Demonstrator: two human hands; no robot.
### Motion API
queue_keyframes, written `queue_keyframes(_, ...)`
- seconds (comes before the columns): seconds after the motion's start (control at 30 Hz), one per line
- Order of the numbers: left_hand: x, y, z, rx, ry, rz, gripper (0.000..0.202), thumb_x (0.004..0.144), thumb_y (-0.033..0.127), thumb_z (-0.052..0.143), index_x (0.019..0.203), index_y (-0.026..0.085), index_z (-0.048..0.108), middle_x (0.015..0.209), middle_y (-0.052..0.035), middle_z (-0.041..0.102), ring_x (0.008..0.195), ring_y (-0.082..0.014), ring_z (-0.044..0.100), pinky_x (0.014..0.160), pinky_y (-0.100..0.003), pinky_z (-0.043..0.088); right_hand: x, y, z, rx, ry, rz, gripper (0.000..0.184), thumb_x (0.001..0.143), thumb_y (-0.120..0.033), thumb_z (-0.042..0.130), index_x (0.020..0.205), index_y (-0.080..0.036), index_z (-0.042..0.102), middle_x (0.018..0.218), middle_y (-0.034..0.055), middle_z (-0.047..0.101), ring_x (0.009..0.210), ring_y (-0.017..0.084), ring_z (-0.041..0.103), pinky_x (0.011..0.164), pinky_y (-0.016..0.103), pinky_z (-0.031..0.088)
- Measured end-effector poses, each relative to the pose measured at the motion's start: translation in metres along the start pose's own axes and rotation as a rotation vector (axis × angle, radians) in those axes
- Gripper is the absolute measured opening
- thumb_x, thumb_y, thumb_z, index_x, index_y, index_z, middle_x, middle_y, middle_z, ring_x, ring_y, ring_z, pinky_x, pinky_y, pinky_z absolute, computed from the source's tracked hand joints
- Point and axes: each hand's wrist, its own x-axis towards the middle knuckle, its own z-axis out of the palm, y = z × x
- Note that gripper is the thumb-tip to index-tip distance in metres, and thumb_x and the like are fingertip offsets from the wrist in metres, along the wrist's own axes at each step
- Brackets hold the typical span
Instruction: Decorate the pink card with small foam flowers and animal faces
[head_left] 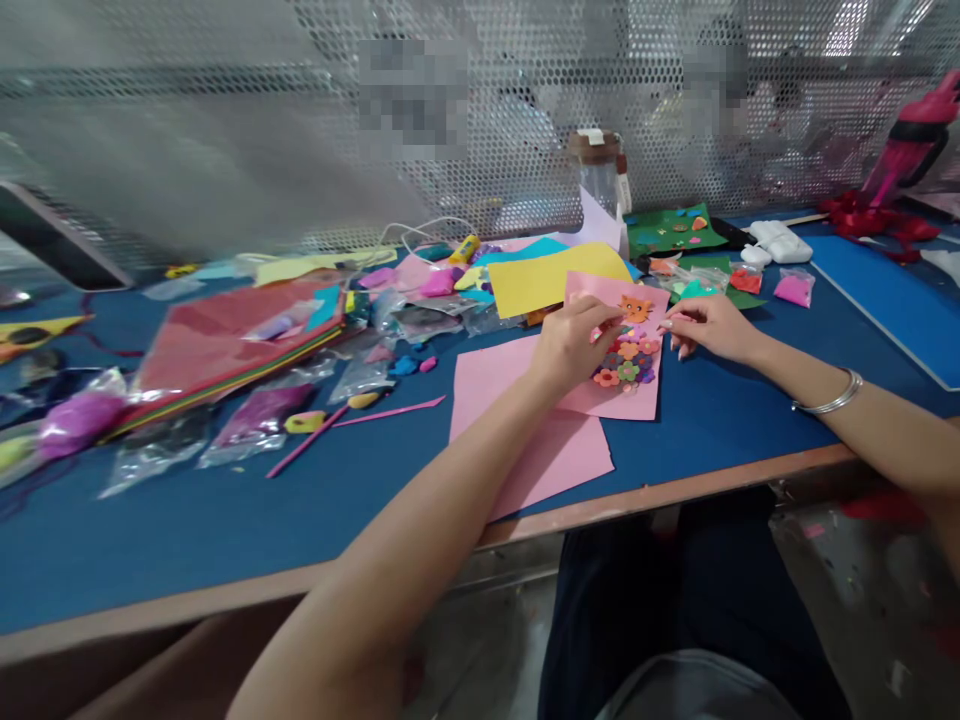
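Observation:
A pink card lies on the blue table, on top of a larger pink sheet. On the card are an orange cut-out and a cluster of small coloured foam flowers. My left hand rests on the card's left side, its fingers curled and the fingertips by the orange cut-out. My right hand touches the card's right edge with pinched fingers; whether a small piece is between them I cannot tell. A silver bangle sits on the right wrist.
A yellow sheet lies behind the card. A stack of coloured sheets and several plastic bags of craft bits fill the left. A green sheet, a glass jar, white blocks and a perforated metal screen stand at the back.

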Motion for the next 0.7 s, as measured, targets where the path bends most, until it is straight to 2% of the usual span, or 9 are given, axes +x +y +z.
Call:
queue_keyframes(0.1,0.0015,0.0044,-0.0038,-0.001,-0.034,0.015,0.017,0.080,0.026,0.049,0.073,0.014,0.059,0.065,-0.0024,0.060,0.059,-0.0113,0.054,0.054,-0.021,0.041,-0.0006,-0.0011,-0.0001,-0.033,-0.005,-0.008,0.018,0.076,-0.026,0.052,0.073,-0.010,0.058,0.053,0.0007,0.056,0.042,0.008,0.056,0.042,0.016,0.048)
queue_keyframes(0.27,0.0013,0.0066,-0.0056,0.063,-0.061,0.076,0.032,0.082,0.039,0.047,0.066,0.013,0.056,0.055,-0.0013,0.057,0.050,-0.0102,0.051,0.046,-0.019,0.033,-0.0008,-0.0011,-0.0013,-0.058,-0.004,-0.027,0.016,0.074,-0.027,0.053,0.071,-0.012,0.057,0.051,0.0000,0.055,0.043,0.010,0.057,0.043,0.019,0.047)
queue_keyframes(0.33,0.0006,0.0056,-0.0043,0.088,-0.051,0.115,0.031,0.084,0.035,0.043,0.069,0.014,0.059,0.055,-0.0016,0.058,0.050,-0.0103,0.052,0.046,-0.019,0.033,-0.0008,-0.0002,-0.0017,-0.071,0.004,-0.037,0.016,0.072,-0.029,0.056,0.072,-0.012,0.057,0.052,-0.0003,0.055,0.043,0.010,0.057,0.043,0.020,0.047)
queue_keyframes(0.43,0.0005,0.0049,-0.0018,0.162,-0.059,0.121,0.026,0.085,0.021,0.037,0.086,0.013,0.062,0.060,-0.0039,0.060,0.054,-0.0120,0.054,0.047,-0.021,0.035,-0.0004,0.0018,-0.0019,-0.073,0.010,-0.054,0.018,0.070,-0.031,0.060,0.073,-0.013,0.058,0.054,0.0002,0.057,0.046,0.012,0.058,0.046,0.023,0.049)
queue_keyframes(0.57,0.0014,0.0060,0.0012,0.195,-0.111,0.075,0.035,0.080,0.007,0.032,0.108,0.005,0.053,0.072,-0.0096,0.061,0.065,-0.0152,0.055,0.052,-0.023,0.039,0.0008,0.0042,-0.0009,0.013,0.015,-0.031,0.018,0.068,-0.030,0.062,0.074,-0.015,0.054,0.061,0.0019,0.060,0.056,0.014,0.062,0.053,0.026,0.052)
queue_keyframes(0.63,0.0014,0.0066,0.0021,0.148,-0.127,0.067,0.034,0.080,0.007,0.033,0.105,0.007,0.055,0.072,-0.0093,0.062,0.064,-0.0148,0.056,0.052,-0.023,0.040,0.0010,0.0044,-0.0001,0.070,0.015,-0.002,0.019,0.069,-0.030,0.062,0.076,-0.016,0.051,0.061,0.0012,0.059,0.056,0.014,0.062,0.054,0.027,0.053)
queue_keyframes(0.7,0.0009,0.0070,0.0022,0.069,-0.118,0.056,0.027,0.081,0.011,0.037,0.095,0.011,0.060,0.071,-0.0074,0.063,0.063,-0.0137,0.057,0.053,-0.022,0.041,0.0009,0.0037,0.0004,0.107,0.019,0.021,0.021,0.070,-0.030,0.061,0.078,-0.016,0.048,0.058,-0.0004,0.057,0.052,0.014,0.060,0.051,0.027,0.052)
